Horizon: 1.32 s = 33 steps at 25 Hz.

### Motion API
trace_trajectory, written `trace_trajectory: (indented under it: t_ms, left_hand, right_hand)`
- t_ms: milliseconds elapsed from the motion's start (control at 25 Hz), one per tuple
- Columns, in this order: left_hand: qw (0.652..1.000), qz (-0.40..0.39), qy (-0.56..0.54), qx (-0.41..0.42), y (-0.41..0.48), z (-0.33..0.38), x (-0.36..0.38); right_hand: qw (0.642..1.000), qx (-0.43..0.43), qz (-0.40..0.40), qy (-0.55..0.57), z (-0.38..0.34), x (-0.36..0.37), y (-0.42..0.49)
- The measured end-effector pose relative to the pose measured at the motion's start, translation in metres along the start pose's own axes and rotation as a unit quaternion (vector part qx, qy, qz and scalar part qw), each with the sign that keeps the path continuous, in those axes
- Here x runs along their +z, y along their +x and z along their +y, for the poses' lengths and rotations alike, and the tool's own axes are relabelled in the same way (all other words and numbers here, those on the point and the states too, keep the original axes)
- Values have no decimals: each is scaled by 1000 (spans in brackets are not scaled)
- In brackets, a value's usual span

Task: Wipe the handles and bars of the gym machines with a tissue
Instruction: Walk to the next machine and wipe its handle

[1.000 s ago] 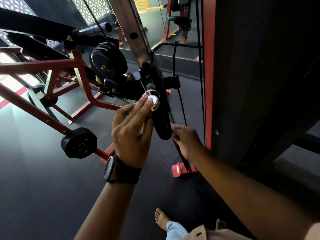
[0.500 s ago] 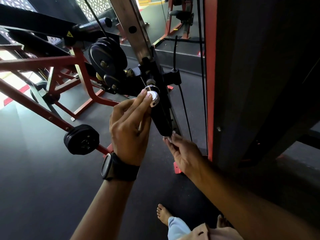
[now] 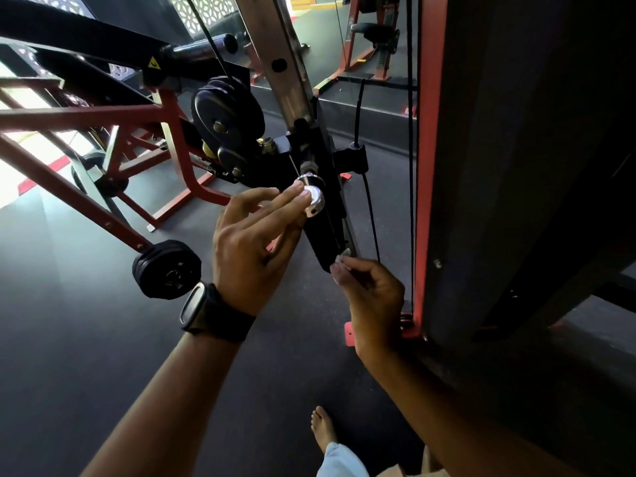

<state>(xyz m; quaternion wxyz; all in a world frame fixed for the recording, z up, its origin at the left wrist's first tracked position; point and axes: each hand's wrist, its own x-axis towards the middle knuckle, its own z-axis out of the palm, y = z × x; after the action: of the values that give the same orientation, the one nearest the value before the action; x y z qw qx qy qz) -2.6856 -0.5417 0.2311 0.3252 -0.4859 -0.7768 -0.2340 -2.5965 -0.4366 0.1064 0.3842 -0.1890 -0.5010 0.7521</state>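
- Right hand [image 3: 371, 294] has changed since half a second ago: its fingers, then stretched up toward the machine, are now curled, with the tips gathered against the lower end of the one black metal sliding carriage [image 3: 323, 235].
- Left hand [image 3: 254, 242] has stayed where it was, up and to the left of the right hand. It pinches the one round silver metal knob [image 3: 315, 199], with two fingertips over the knob's face and the thumb reaching under it.
- One pale fleck [image 3: 345, 254] shows at the right fingertips. It is too small to tell whether it is tissue or a nail, so I cannot tell whether that hand pinches anything.
- One black wristwatch [image 3: 206, 309] sits on the left wrist.
- One grey steel upright with round holes [image 3: 278, 63] rises above the left fingertips, and the carriage rides on it.
- One thin black cable [image 3: 373, 228] runs just above the right knuckles, and one red steel post [image 3: 426, 166] stands beyond them to the right.
- Two stacks of black weight plates [image 3: 167, 270] are in view: one left of the left wrist, the other above the left hand.
- One bare foot [image 3: 323, 432] stands on the dark floor, below and between both forearms.
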Motion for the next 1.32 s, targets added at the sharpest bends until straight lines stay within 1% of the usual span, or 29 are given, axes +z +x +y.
trace_trajectory:
  t_ms: [40,80,120,200,280,440,520,640,760,880,1040,1120,1320]
  left_hand:
    - [1000,-5,-4,3,1,-1,-2]
    - [1000,-7,-10,3,1,-1,-2]
    - [1000,-8,-15,2,1,0,-2]
    - [999,-14,-29,10,1,-2,-2]
    - [998,-26,-38,30,3,-9,-3]
    - [995,-33,-70,65,9,-17,-6]
    - [993,-29,-84,71,9,-19,-4]
    - [992,-33,-101,72,10,-26,-3]
    - [988,-38,-120,84,13,-31,-1]
    - [986,-39,-135,95,15,-34,-3]
    - [983,-45,-143,105,17,-38,-2]
    - [983,-46,-141,106,18,-40,-2]
    - [979,-44,-153,129,22,-47,1]
  right_hand:
    - [993,-99,-19,-57,4,-1,1]
    - [978,-177,-34,-101,8,-1,2]
    - [964,-227,-41,-130,10,-1,4]
    - [942,-286,-34,-170,12,2,6]
    - [922,-326,-29,-205,16,4,7]
    - [894,-370,-14,-253,10,9,10]
    - [883,-382,15,-272,6,16,12]
    - [877,-395,53,-268,-3,28,9]
    - [862,-420,65,-277,-14,35,15]
    - [864,-406,73,-289,-19,40,8]
    - [838,-450,81,-297,-41,50,15]
    - [836,-438,93,-317,-35,48,11]
    - [829,-428,86,-349,-21,43,6]
